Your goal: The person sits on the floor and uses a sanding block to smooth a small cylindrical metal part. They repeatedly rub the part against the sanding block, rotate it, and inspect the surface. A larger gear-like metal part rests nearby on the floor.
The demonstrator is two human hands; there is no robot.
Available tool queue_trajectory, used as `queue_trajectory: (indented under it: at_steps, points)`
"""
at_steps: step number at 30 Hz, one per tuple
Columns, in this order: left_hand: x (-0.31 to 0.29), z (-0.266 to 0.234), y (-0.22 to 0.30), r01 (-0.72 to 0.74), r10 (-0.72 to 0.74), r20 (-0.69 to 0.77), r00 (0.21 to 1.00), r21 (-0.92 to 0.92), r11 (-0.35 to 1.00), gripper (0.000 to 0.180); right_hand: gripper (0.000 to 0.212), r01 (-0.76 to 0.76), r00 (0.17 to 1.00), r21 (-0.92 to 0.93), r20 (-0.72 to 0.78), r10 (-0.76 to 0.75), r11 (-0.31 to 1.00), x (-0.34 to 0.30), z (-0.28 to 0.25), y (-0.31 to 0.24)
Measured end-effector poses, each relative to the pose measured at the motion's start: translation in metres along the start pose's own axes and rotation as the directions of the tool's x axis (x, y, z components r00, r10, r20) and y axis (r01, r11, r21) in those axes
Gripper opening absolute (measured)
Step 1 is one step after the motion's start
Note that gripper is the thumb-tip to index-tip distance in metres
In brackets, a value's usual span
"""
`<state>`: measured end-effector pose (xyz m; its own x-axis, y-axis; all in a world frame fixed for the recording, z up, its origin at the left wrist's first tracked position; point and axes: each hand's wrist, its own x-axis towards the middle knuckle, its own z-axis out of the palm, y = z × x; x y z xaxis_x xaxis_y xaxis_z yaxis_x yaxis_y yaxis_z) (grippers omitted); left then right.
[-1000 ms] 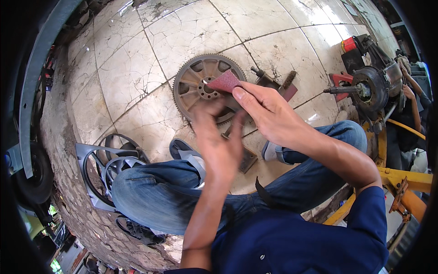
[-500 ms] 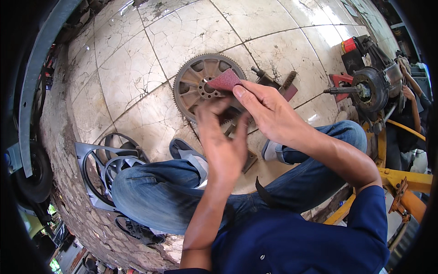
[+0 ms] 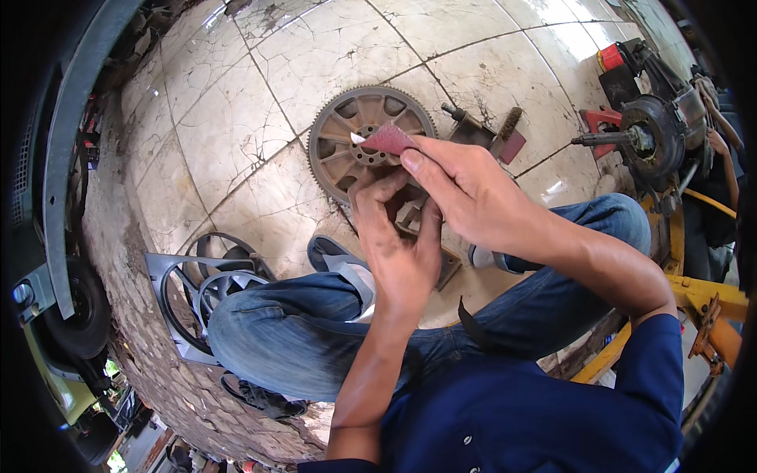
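My right hand [image 3: 465, 189] pinches a folded piece of reddish sandpaper [image 3: 392, 140] between thumb and fingers, with a pale corner of it showing at the left. Below and left of it, my left hand [image 3: 397, 256] hangs with thumb and fingers apart and curved, holding nothing. Under both hands a round flywheel [image 3: 333, 130] with a toothed rim and a ring of bolt holes lies flat on the tiles; my hands cover its lower right part. Beside it to the right are a metal part [image 3: 471, 132], a wire brush [image 3: 507, 130] and another reddish sandpaper piece [image 3: 514, 147].
A hub and drum assembly [image 3: 650, 130] stands at the right, with a yellow metal frame [image 3: 706, 293] below it. Another person's arm [image 3: 721, 147] shows behind the drum. A fan with its shroud [image 3: 175, 296] rests left of my knee; a vehicle tire [image 3: 85, 315] is farther left.
My left hand was blurred by motion and is now steadier, a little lower and to the right. The sandpaper stays in my right hand. The whole view has shifted slightly.
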<state>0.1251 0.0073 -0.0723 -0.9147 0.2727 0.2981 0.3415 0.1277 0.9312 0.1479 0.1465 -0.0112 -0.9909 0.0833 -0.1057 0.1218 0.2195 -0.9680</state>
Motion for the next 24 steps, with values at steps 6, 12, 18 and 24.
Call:
queue_trajectory:
  at_steps: [6, 12, 18, 24]
  points:
    - [0.004, 0.001, 0.001, 0.095, -0.095, -0.037, 0.995, -0.025, 0.995, 0.041, 0.03, 0.016, 0.999, 0.029, -0.041, -0.015, 0.999, 0.006, 0.004, 0.002]
    - [0.006, -0.002, 0.0, 0.416, -0.46, -0.113, 0.881, -0.279, 0.865, 0.04, 0.032, -0.054, 0.998, -0.014, -0.043, 0.054, 0.998, 0.005, 0.005, 0.008]
    - [0.008, -0.004, 0.001, 0.337, -0.394, -0.13, 0.91, -0.322, 0.885, 0.04, 0.033, -0.121, 0.993, 0.032, 0.0, 0.121, 0.992, 0.0, 0.004, 0.016]
    - [0.006, -0.001, -0.001, 0.165, -0.161, -0.078, 0.984, 0.049, 0.985, 0.042, 0.034, -0.095, 0.993, 0.029, -0.061, 0.097, 0.995, 0.003, 0.006, 0.007]
